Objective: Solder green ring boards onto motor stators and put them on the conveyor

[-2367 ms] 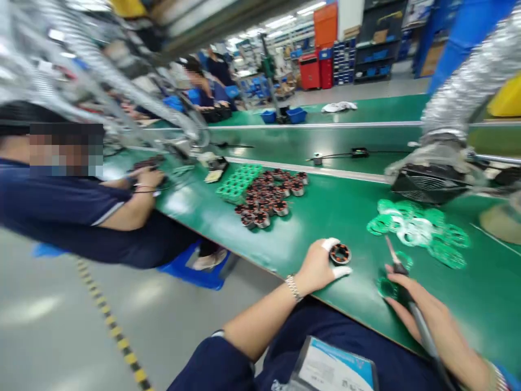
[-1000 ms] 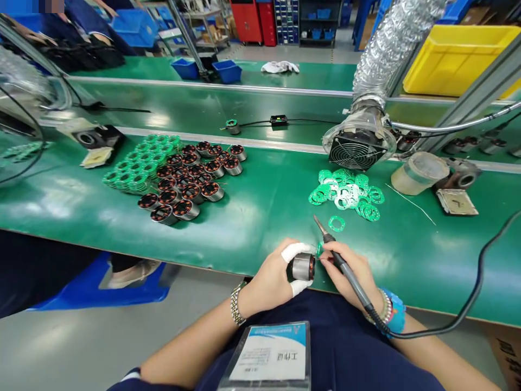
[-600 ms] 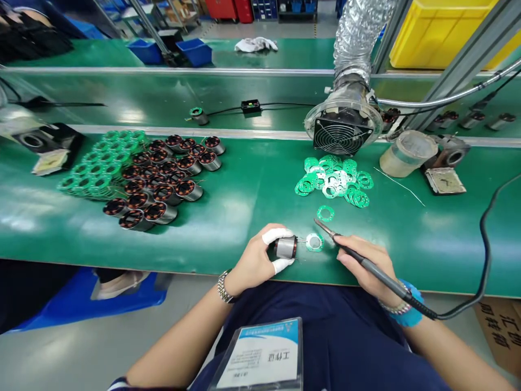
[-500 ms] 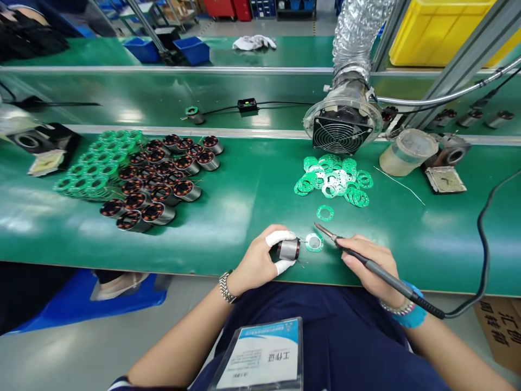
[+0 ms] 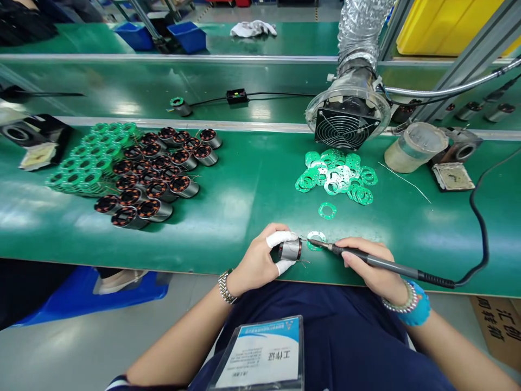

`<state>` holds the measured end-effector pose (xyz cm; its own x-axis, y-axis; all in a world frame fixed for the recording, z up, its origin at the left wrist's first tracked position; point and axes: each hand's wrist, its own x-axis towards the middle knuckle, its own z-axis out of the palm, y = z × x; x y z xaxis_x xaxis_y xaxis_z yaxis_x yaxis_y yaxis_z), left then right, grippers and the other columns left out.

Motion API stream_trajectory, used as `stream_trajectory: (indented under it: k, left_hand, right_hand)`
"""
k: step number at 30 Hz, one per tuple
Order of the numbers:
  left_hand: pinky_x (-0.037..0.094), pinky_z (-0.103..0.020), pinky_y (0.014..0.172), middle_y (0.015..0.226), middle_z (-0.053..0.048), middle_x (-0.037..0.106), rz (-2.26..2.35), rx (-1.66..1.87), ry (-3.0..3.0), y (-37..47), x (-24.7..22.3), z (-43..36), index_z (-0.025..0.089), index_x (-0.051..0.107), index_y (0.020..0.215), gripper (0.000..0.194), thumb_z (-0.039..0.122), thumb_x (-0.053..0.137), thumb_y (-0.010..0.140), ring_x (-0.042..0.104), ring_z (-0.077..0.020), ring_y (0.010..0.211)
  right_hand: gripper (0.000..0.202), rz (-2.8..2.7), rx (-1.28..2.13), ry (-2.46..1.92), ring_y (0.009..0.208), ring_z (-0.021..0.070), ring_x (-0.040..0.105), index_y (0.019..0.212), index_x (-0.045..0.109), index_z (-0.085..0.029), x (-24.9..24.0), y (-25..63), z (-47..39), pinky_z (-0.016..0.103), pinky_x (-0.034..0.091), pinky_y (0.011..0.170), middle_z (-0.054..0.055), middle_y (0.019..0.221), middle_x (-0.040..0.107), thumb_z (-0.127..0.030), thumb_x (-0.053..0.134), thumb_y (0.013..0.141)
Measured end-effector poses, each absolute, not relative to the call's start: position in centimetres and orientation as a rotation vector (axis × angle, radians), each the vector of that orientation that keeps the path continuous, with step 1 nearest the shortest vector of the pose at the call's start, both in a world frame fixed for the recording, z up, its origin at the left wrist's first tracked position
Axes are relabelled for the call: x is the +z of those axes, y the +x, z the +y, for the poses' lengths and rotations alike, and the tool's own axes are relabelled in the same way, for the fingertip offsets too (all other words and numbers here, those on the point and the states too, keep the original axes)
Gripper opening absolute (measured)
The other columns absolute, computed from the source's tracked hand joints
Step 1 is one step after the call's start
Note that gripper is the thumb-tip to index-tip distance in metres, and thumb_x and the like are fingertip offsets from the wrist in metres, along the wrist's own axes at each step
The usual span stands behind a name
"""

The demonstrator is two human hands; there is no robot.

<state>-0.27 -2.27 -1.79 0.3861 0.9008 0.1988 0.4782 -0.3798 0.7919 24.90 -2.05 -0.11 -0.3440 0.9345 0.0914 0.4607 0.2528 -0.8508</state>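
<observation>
My left hand (image 5: 260, 257), with white covers on the thumb and a finger, grips a motor stator (image 5: 290, 250) lying on its side, its wire ends pointing right. My right hand (image 5: 370, 263) is closed round a soldering iron (image 5: 376, 263). The iron's tip lies over a green ring-shaped circuit board (image 5: 316, 247) beside the stator, near its wires; whether it touches them I cannot tell. Another ring board (image 5: 327, 210) lies just beyond. Farther back is a pile of green ring boards (image 5: 340, 175).
Several stators (image 5: 158, 168) stand on the left of the green bench (image 5: 240, 190), some topped with green boards (image 5: 87, 155). A fume fan (image 5: 345, 127) hangs behind the pile. At right are a cloudy jar (image 5: 415, 146), a solder wire (image 5: 407, 181) and an iron stand (image 5: 453, 176). The iron's cable (image 5: 480, 228) curves rightward.
My right hand has brought the iron's tip left and down, from above the ring board to over it by the stator's wires. My left hand keeps hold of the stator. The view has shifted slightly.
</observation>
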Motion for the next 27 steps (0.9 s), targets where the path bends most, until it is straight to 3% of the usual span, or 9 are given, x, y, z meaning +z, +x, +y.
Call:
stream_trajectory:
  k: [27]
  left_hand:
    - [0.048,-0.031,0.079,0.103,-0.006,0.053,1.159,0.872,2.025,-0.27,-2.15,-2.22,0.020,0.051,0.106,0.042,0.007,0.064,0.068,0.056,-0.0160,0.090]
  right_hand:
    - [0.015,-1.812,1.027,-1.271,0.057,0.0103,0.058,0.094,0.066,-0.023,-0.12,25.87,-2.31,0.022,0.047,0.057,-0.003,0.065,0.064,-0.025,0.055,0.083]
